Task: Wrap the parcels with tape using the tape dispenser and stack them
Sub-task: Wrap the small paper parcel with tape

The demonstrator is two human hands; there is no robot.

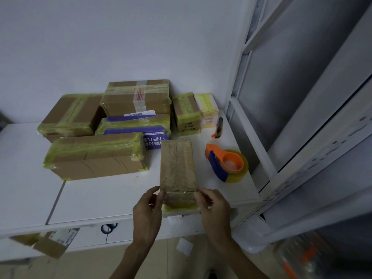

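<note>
A narrow brown parcel (178,168) wrapped in clear tape lies lengthwise on the white table (96,200), its near end at the front edge. My left hand (148,210) pinches the near left corner and my right hand (214,208) pinches the near right corner. The orange and blue tape dispenser (226,163) with a yellowish roll lies on the table to the right of the parcel, untouched. Behind stand several taped parcels: a long brown box (94,156), a blue printed one (136,127) and a brown box (138,99) stacked on it.
An orange utility knife (218,127) lies near the back right. Two small boxes (188,113) stand by the wall. A white metal shelf frame (281,137) borders the table's right side. Cardboard scraps (50,243) hang below the front edge at left.
</note>
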